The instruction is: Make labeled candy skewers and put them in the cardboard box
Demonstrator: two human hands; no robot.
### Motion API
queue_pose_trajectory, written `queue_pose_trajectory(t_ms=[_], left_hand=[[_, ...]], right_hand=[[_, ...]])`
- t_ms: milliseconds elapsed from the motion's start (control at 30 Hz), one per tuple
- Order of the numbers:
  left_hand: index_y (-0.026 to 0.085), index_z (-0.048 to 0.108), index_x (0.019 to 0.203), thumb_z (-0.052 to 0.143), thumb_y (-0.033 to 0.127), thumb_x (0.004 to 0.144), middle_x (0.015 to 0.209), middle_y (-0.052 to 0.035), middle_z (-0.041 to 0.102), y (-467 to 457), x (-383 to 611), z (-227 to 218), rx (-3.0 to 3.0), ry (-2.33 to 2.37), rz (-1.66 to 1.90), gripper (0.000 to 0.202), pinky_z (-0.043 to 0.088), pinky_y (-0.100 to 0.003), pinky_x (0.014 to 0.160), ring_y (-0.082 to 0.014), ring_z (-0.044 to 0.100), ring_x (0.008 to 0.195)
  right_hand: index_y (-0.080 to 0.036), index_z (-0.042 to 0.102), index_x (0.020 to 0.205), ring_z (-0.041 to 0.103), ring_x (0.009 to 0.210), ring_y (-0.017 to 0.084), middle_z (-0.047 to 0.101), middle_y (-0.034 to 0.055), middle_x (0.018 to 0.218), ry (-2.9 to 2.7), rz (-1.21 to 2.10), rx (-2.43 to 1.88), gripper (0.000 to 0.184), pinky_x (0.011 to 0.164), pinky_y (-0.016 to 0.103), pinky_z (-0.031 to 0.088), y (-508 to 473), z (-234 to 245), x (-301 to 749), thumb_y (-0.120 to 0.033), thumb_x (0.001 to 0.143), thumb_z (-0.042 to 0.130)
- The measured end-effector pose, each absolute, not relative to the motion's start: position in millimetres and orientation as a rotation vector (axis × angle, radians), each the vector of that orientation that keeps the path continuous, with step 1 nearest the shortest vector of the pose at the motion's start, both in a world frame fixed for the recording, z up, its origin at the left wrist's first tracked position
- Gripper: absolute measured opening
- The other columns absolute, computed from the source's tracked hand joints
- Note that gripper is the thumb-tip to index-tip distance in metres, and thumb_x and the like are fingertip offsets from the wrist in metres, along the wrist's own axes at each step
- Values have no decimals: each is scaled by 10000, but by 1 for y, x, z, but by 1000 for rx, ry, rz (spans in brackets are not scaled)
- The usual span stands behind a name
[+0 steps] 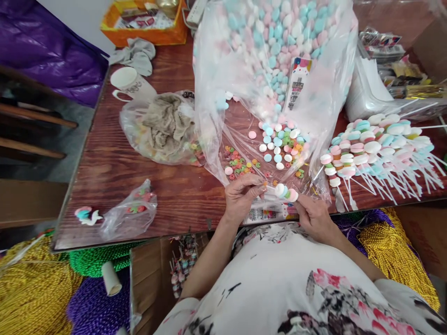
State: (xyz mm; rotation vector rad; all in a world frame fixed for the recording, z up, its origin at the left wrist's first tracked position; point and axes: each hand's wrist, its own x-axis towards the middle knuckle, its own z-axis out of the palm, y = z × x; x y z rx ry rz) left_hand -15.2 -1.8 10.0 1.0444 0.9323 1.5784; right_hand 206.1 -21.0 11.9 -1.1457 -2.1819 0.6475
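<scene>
Near the table's front edge I hold a candy skewer (286, 192), a white stick threaded with white, blue and pink marshmallow discs and small coloured gummy rings. My left hand (242, 195) pinches the stick's bare end, with a bit of orange beside its fingertips. At the other end, the fingers of my right hand (312, 214) close on the pink marshmallow. Just beyond my hands lie loose marshmallow discs (277, 150) and small gummy rings (240, 163), on the clear plastic of a big bag (209, 60) full of pastel marshmallows. A printed label strip (296, 86) lies on that bag.
Finished-looking skewers (370, 144) are piled at the right, before a plastic-wrapped box (359, 93). Leftward are a bag with a cloth (167, 121), a mug (132, 83), a small gummy bag (132, 209) and an orange box (146, 35). Bead bundles (101, 298) stand below the table.
</scene>
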Motion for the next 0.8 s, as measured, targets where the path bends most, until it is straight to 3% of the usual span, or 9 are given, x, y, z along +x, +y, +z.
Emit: queue_pose_trajectory(t_ms=[167, 500, 800], left_hand=[[218, 770, 816, 778, 95, 720, 841, -32, 709, -5, -14, 16, 1220, 990, 1586, 156, 561, -205, 504, -107, 646, 629], [226, 739, 784, 835, 195, 668, 802, 0, 725, -5, -7, 23, 658, 862, 1632, 154, 480, -188, 406, -122, 654, 565], [216, 748, 751, 834, 165, 662, 803, -11, 710, -8, -6, 17, 840, 956, 1622, 133, 515, -215, 424, -118, 642, 564]], right_hand=[[-160, 619, 904, 537, 589, 136, 607, 21, 673, -2188, 656, -1162, 185, 576, 273, 370, -18, 11, 206, -114, 934, 442], [-175, 629, 1015, 608, 675, 157, 670, 43, 773, -2064, 698, -1061, 203, 609, 275, 427, -21, 10, 216, -83, 910, 482], [-159, 611, 1120, 635, 726, 187, 692, 75, 835, -2207, 615, -1106, 283, 649, 302, 465, -22, 8, 215, -79, 900, 451]])
